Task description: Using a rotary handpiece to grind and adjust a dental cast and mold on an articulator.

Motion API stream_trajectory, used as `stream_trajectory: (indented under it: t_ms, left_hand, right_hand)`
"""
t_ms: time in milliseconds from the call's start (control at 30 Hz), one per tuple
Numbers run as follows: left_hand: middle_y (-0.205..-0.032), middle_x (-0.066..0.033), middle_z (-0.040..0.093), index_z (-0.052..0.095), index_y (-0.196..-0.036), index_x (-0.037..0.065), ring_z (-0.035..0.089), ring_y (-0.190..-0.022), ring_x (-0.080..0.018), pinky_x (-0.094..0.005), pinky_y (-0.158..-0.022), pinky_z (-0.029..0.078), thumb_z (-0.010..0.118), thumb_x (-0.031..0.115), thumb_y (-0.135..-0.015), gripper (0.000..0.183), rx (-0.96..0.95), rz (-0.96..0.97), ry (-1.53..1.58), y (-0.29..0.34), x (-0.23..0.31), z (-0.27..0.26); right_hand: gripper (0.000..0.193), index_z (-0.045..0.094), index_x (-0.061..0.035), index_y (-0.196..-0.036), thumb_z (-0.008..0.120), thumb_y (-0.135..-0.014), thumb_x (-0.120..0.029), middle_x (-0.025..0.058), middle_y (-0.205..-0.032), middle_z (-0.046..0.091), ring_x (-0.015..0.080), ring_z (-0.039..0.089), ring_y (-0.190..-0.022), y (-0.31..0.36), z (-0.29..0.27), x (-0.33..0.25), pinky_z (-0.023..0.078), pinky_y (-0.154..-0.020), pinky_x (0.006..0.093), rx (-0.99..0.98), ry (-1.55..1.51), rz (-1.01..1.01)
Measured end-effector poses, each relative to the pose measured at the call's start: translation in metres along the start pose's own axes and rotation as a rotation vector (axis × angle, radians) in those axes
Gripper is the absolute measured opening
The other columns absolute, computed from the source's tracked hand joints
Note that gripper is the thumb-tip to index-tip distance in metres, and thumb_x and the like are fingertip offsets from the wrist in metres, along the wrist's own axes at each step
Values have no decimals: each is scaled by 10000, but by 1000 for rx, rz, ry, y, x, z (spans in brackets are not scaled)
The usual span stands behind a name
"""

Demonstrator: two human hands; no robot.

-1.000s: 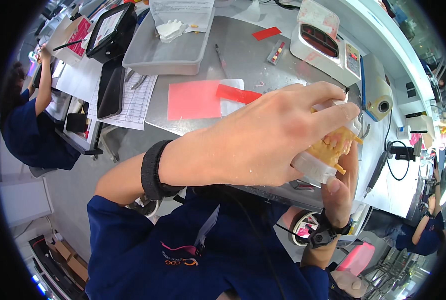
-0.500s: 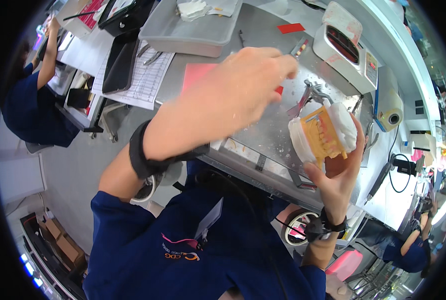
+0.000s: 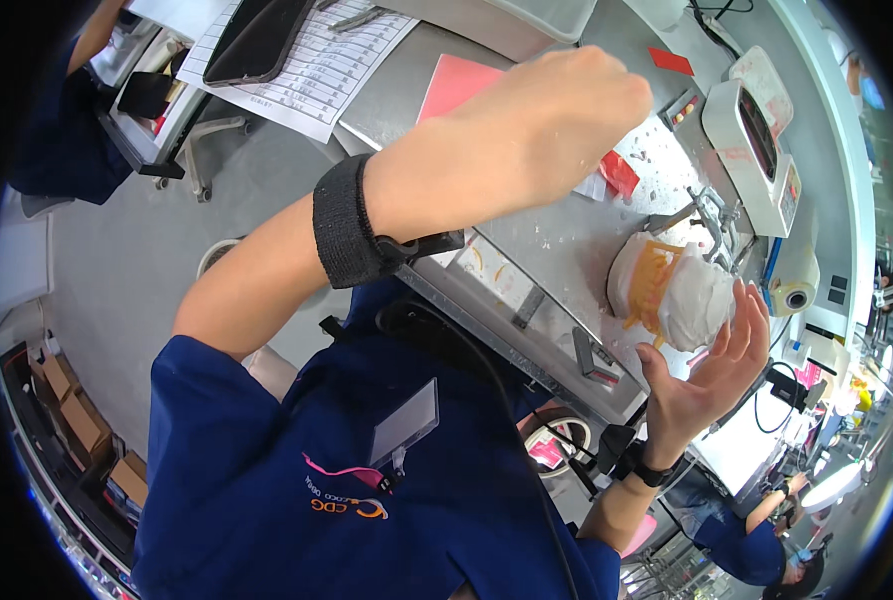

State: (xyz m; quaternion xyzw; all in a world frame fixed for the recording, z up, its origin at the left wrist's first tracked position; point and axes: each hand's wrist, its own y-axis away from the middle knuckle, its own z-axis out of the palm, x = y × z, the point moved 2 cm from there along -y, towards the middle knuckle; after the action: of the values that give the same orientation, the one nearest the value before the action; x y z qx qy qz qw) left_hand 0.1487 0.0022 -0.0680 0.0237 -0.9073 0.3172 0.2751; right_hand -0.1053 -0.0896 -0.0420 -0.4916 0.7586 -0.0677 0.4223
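Observation:
A white plaster dental model (image 3: 701,305) with an amber band of wax and teeth (image 3: 656,280) rests on the metal bench top, mounted on a metal articulator (image 3: 711,220). Beside it my right hand (image 3: 706,375) is open, thumb and fingers spread apart, with nothing in it. My left hand (image 3: 566,125) hovers above the bench further left, its back toward me. Its fingers are curled under and hidden, so what they may hold does not show. Just past it lie a red piece of wax (image 3: 620,174) and a scrap of clear film.
A pink sheet (image 3: 456,85) and a grey tray (image 3: 506,25) lie beyond my left forearm. At the far right stands a white heater box (image 3: 751,150) with its lid up. A phone (image 3: 256,40) sits on a printed sheet (image 3: 311,85). An open drawer (image 3: 506,290) juts out nearest me.
My right hand has let go of the dental model, which now stands on the bench. My left hand has moved slightly up and right in the picture. The view has shifted.

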Motion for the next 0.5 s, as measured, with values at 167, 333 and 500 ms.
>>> stream_trajectory:
  t_ms: [167,333,500]
  left_hand:
    - [-933,-116,558,563,-1000,24,527,-943,-323,-413,-812,433,583,10,-761,240,148,211,-4,1,2,17]
    - [-950,-104,564,556,-1057,24,541,-939,-304,-389,-807,444,608,21,-765,296,102,131,-76,-1,9,19]
    - [-926,-161,602,567,-931,-36,594,-860,-319,-410,-743,483,652,32,-745,215,-61,-49,312,0,51,-7]
  right_hand:
    - [959,403,11,-1352,919,-623,-338,201,-1419,400,317,456,-1290,-2,-6,4,403,-1063,444,-102,60,-55]
    - [992,448,73,-1307,913,-604,-450,202,-1299,501,313,559,-1153,-19,-9,1,466,-997,433,58,-112,33]
    - [1052,429,108,-1343,771,-693,-645,206,-1274,509,320,555,-1155,-47,-21,-10,489,-970,436,94,-74,101]
